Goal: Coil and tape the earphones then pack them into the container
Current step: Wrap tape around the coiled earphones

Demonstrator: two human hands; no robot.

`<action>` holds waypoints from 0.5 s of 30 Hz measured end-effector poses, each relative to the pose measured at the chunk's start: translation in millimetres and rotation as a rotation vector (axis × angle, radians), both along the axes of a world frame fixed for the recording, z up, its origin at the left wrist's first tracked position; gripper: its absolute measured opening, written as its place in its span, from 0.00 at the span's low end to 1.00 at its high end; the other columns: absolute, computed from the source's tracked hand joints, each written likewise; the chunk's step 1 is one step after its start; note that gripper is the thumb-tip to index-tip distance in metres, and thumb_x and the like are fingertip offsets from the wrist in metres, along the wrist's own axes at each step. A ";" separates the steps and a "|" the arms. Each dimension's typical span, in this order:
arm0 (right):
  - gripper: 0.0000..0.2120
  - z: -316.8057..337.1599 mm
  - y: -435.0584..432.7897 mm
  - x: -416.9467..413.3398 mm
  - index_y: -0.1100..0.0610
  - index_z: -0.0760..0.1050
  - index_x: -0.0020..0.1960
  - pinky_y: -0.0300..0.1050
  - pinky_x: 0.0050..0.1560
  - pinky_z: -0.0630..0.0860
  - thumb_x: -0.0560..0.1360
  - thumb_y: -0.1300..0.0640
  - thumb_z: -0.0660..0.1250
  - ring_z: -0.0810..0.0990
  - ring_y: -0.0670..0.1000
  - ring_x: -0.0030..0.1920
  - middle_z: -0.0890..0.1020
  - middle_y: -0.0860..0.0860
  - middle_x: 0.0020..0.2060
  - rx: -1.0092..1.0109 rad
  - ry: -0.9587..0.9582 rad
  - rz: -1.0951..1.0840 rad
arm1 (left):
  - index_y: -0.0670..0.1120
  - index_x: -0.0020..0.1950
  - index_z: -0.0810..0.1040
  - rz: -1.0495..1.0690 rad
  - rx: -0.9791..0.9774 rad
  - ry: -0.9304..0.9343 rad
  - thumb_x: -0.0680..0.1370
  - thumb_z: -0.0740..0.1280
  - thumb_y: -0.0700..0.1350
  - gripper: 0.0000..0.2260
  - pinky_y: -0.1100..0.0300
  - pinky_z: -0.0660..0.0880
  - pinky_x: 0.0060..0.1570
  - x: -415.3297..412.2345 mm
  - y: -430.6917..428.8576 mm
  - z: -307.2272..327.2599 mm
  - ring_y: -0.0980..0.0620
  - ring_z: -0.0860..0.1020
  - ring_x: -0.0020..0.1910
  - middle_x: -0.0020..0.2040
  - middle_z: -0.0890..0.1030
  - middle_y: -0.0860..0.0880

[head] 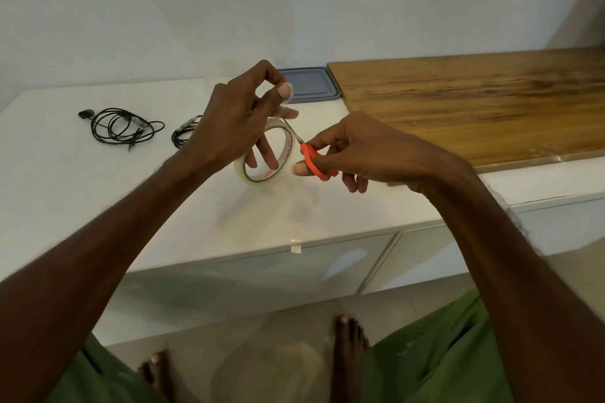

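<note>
Two hands work close together above the white counter (98, 193). The left hand (235, 108) carries the tape roll (265, 154): its lower fingers pass through the hole and curl there, and the roll hangs tilted off them. The thumb and forefinger of that hand are pinched together above the roll. Any strip of clear tape running up to the pinch is too faint to be sure of.

The right hand (353, 154) grips the scissors (314, 160) by their orange handles, thumb on one loop and fingers curled round the other. The thin blades point up and left, into the space between the roll and the left thumb. Blades apart or together: cannot tell.

One set of black earphones (121, 126) lies loosely coiled on the counter, well out to the left of the left hand, untouched. A second black cable (183, 134) lies just beside the left wrist, partly hidden behind it.

The grey-blue container lid (311, 85) lies flat just beyond the left fingertips, which cover one corner. Whether a box sits under it cannot be told. The wooden board (474, 101) lies beyond the right hand and runs off to its right.

A small tape scrap (295, 245) is stuck on the counter's front edge, nearer than both hands. Bare feet and a green garment show below the forearms
</note>
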State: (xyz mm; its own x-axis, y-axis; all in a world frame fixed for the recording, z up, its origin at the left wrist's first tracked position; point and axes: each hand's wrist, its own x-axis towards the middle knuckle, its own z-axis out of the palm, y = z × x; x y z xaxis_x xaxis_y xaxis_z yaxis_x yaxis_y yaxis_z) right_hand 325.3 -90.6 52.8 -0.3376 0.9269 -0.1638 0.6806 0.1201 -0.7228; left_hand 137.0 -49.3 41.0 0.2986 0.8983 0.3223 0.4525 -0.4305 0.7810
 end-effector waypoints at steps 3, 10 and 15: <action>0.21 5.2 1.9 1.4 0.55 0.82 0.60 0.35 0.27 0.75 0.72 0.45 0.72 0.77 0.45 0.26 0.82 0.46 0.33 0.001 -0.018 0.025 | 0.49 0.53 0.68 -0.004 0.034 0.026 0.83 0.60 0.53 0.08 0.65 0.71 0.17 1.6 -0.9 -1.2 0.50 0.82 0.25 0.61 0.82 0.47; 0.21 12.0 6.6 -2.9 0.55 0.81 0.61 0.34 0.27 0.75 0.73 0.46 0.71 0.76 0.46 0.27 0.83 0.50 0.35 0.015 -0.064 0.052 | 0.47 0.55 0.70 -0.011 0.087 0.031 0.83 0.60 0.53 0.10 0.64 0.71 0.16 2.1 -0.3 -2.8 0.51 0.82 0.24 0.63 0.81 0.48; 0.21 16.1 7.9 -4.9 0.56 0.81 0.60 0.34 0.26 0.73 0.72 0.45 0.71 0.74 0.45 0.28 0.83 0.50 0.35 0.009 -0.071 0.050 | 0.46 0.55 0.70 0.012 0.142 0.077 0.83 0.59 0.53 0.10 0.68 0.71 0.19 3.7 1.3 -3.4 0.52 0.81 0.24 0.57 0.83 0.48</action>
